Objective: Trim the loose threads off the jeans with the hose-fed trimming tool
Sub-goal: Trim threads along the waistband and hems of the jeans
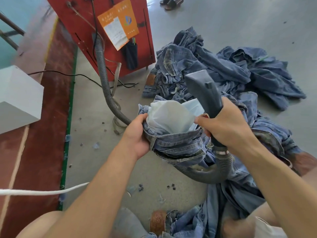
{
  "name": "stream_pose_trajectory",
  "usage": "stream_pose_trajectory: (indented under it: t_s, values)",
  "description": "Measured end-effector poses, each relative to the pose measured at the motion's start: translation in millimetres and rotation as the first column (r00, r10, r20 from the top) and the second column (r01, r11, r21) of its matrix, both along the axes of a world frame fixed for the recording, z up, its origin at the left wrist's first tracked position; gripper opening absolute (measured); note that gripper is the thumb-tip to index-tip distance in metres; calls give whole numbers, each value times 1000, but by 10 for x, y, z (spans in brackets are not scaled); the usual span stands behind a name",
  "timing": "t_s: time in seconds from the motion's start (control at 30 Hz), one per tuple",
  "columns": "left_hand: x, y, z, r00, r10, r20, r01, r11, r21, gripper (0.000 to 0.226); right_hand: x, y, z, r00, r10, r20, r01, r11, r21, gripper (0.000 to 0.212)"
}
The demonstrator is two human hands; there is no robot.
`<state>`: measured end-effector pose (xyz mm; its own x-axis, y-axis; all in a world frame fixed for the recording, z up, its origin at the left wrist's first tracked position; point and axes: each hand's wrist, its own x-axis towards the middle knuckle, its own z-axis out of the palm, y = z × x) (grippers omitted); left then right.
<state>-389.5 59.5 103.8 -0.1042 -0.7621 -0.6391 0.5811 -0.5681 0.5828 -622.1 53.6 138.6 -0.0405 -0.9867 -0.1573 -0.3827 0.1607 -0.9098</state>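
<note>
Head view looks down on a person seated on the floor with denim spread around their legs. The left hand (137,133) grips the waistband of the jeans (178,145) being worked on, fingers curled over the edge so that the pale pocket lining (168,115) stands up out of the opening. The right hand (226,127) is wrapped round the neck of the grey trimming tool (204,93), its grip clamped on the handle, and the fingertips seem also to pinch the far side of the waistband. The tool's flat head points up and away, clear of the cloth, so no cutting is happening at this instant. Its ribbed hose (221,167) loops under the jeans and runs across the floor to the red machine (109,31) behind. A heap of more jeans (223,69) lies beyond, well apart from the pair in hand.

I judge this to be the step of opening and arranging the waist, exposing the pocket bags and inner seams where stray threads gather. The next move likely calls for the left hand to hold the fabric taut while the right tips the head down onto the seam edges. The thin lining could be drawn into the head if it hangs slack.
</note>
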Motion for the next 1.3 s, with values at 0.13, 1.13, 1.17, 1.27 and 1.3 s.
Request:
stream_pose_trajectory:
  t_s: [0.13, 1.13, 1.17, 1.27, 1.3]
  values:
    - [-13, 26, 9, 997, 15, 80, -18, 999, 39, 36, -95, -135, 47, 979, -48, 197, 56, 998, -32, 30]
    - [396, -6, -85, 967, 245, 77, -251, 964, 84, 48, -106, -50, -382, 978, 37, 205, -53, 996, 72, 16]
    - [392, -6, -94, 965, 249, 87, -257, 962, 91, 46, -161, -58, -369, 978, 11, 209, -27, 997, 72, 16]
    - [403, 3, -133, 957, 268, 114, -281, 951, 130, 50, -327, -67, -356, 978, -51, 200, 32, 995, 93, 18]
    - [414, 2, -149, 952, 280, 126, -297, 943, 152, 51, -371, -72, -358, 979, -68, 190, 48, 993, 106, 19]
